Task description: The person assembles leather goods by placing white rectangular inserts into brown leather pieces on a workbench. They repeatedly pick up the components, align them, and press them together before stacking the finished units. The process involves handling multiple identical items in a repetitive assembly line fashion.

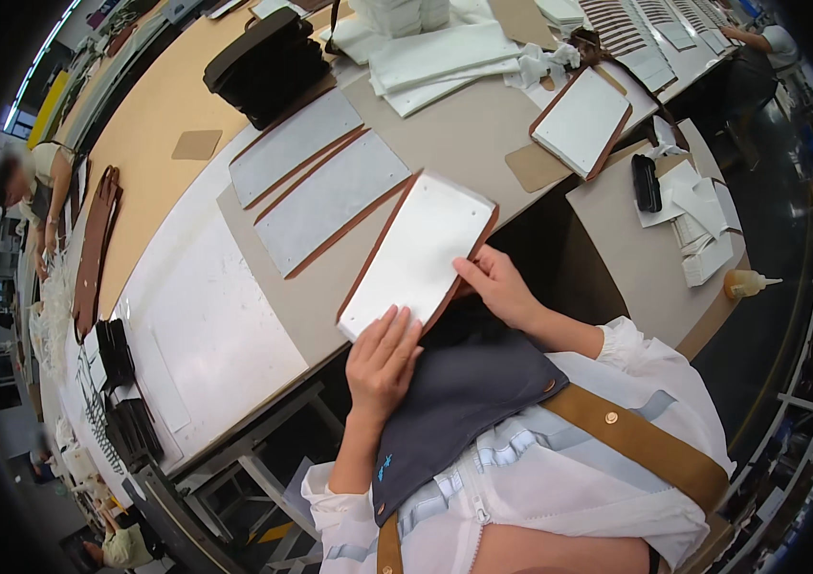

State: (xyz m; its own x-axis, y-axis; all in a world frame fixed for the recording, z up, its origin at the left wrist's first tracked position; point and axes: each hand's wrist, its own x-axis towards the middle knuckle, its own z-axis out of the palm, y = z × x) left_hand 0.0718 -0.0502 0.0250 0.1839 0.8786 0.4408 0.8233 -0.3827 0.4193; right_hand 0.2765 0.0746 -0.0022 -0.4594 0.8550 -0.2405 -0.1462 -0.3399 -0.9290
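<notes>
A white rectangular panel with brown edging [416, 251] lies slanted across the table's near edge, partly overhanging it. My right hand [500, 290] grips its right long edge, thumb on top and the other fingers mostly out of sight underneath. On the panel's near end rest the stretched fingers of my left hand [384, 364], flat and close together. Just beyond the panel lie two grey-white pieces with brown strips along their long sides, a nearer piece [330, 199] and a farther piece [299, 143].
At the back stand a stack of black pieces [268, 72] and white sheets [440, 62]. A brown-edged white stack [581, 120] sits right of them. A side table holds a black object [646, 184] and a squeeze bottle [749, 283]. Another person [38, 191] works at far left.
</notes>
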